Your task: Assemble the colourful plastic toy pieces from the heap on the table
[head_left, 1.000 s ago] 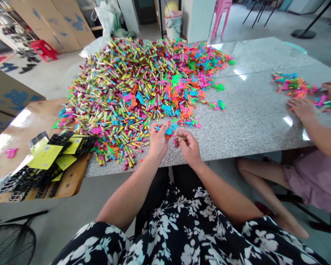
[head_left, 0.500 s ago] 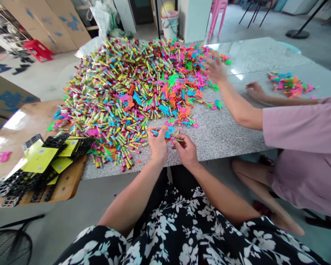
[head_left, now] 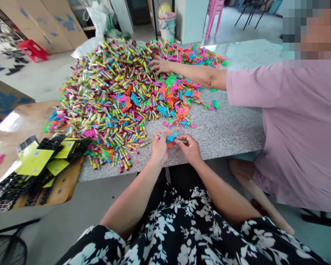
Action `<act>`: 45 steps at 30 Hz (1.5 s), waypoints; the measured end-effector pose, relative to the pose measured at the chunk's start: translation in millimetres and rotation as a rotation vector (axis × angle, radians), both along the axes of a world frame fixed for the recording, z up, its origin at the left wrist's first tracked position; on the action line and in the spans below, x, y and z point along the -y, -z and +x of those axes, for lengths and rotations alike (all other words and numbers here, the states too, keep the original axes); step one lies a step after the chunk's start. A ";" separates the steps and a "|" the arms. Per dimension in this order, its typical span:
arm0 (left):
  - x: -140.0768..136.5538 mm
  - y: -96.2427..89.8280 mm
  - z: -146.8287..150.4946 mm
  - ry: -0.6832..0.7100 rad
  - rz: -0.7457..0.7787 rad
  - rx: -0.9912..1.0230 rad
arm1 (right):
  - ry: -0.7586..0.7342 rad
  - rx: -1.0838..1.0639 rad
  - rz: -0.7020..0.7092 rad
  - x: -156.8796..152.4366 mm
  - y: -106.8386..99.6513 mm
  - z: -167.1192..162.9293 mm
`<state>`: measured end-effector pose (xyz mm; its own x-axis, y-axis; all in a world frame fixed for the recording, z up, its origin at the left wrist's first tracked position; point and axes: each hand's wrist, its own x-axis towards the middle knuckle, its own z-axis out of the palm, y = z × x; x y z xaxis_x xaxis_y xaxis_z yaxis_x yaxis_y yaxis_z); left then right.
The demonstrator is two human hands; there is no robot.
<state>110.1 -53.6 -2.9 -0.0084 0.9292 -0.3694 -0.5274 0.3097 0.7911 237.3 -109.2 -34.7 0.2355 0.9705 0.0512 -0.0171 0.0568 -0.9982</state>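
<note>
Close to the table's front edge, my left hand [head_left: 160, 149] is closed around several flat plastic pieces, a blue plastic piece [head_left: 171, 136] and orange ones among them. My right hand [head_left: 191, 150] meets it from the right, thumb and fingers pinched on a thin, yellowish-green piece [head_left: 182, 141] whose kind is too small to make out. Just beyond my hands lie loose pink, orange, blue and green plastic pieces [head_left: 180, 119]. A big heap of small striped tubes [head_left: 107, 88] rises to the left and behind.
On the right, a co-worker in a mauve shirt [head_left: 298, 129] reaches a hand [head_left: 160, 65] into the heap. Black plastic grids with yellow cards [head_left: 35, 162] lie on the wooden table [head_left: 68, 184] at left. The speckled stone tabletop [head_left: 226, 136] extends rightwards.
The co-worker has leaned in, and their hand has moved left into the heap. My hands stay together, with the held pieces slightly turned.
</note>
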 end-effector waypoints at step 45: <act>18.0 8.9 -115.8 -0.145 0.105 -0.033 | -0.345 -0.425 -0.170 -56.9 6.1 -100.9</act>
<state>-5.7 -71.5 -11.8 -0.1554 0.9509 -0.2675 -0.5333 0.1471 0.8331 136.4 -52.3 -40.8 -0.1308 0.9811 -0.1424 -0.4084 -0.1842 -0.8940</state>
